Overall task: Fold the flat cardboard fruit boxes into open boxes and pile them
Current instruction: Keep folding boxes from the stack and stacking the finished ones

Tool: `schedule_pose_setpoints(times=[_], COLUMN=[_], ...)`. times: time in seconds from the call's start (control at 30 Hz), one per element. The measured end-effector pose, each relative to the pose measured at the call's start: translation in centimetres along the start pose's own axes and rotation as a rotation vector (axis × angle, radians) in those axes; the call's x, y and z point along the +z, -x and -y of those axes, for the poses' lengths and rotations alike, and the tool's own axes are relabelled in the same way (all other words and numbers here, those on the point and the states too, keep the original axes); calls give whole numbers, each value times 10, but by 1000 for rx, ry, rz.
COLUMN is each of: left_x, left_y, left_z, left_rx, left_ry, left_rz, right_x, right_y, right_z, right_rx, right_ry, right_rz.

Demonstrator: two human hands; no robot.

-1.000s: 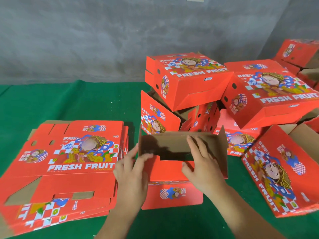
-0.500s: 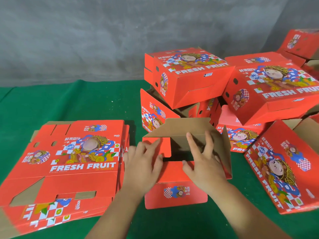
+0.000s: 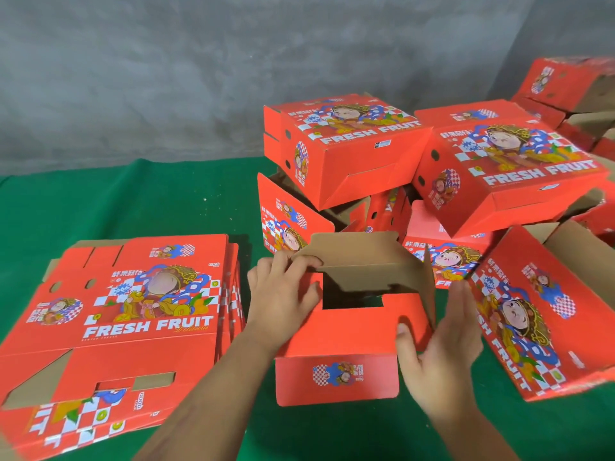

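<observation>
The half-folded red printed cardboard fruit box (image 3: 352, 331) stood on the green cloth-covered table (image 3: 133, 201), between the stack of flat red cardboard blanks (image 3: 126, 314) and the loose pile of finished red boxes (image 3: 432, 168). In my judgement the step was squaring the end panels; done well, both sides should be pressed inward evenly so the brown inner flap (image 3: 362, 257) seats without creasing. The left hand (image 3: 283, 301) was clasped on the box's upper left corner, fingers curled over the flap edge. The right hand (image 3: 442, 354) lay flat and unclenched against the right wall, thumb on the front face.
</observation>
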State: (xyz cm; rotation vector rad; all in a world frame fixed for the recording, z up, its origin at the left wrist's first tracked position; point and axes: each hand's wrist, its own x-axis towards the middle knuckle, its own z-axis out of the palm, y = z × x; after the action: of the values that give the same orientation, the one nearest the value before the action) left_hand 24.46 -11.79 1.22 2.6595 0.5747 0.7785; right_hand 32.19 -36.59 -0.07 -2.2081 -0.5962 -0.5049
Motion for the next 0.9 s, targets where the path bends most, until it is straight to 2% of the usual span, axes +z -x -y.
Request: schedule_pose_setpoints(times=[0.1,0.17,0.2,0.33,0.47,0.63,0.77,0.83,0.9], left_x=[-1,-2,-2,-4,-6,-17,-28,-29,-29], left_y=[0,0,1,12,21,22,23,26,31], left_z=[-2,-7,-8,-2,-4,-10,-13,-15,-16], left_rx=[-73,-89,-111,-390,-271,-343,-413,-427,-397], left_ry=[38,82,155,717,602,809,829,803,769], left_rz=[17,26,23,42,85,206,425,559,606], right_x=[3,4,4,2,-7,-12,-1,2,4], right_y=[13,22,25,32,23,-1,-6,-5,2], right_z=[-15,-19,-20,-21,-14,-12,-13,-10,-8], right_rx=[-32,-13,9,78,115,273,447,475,470], right_ry=[-92,-96,-90,-69,-38,-30,-157,-136,-95], right_rz=[225,241,226,221,202,236,248,343,433])
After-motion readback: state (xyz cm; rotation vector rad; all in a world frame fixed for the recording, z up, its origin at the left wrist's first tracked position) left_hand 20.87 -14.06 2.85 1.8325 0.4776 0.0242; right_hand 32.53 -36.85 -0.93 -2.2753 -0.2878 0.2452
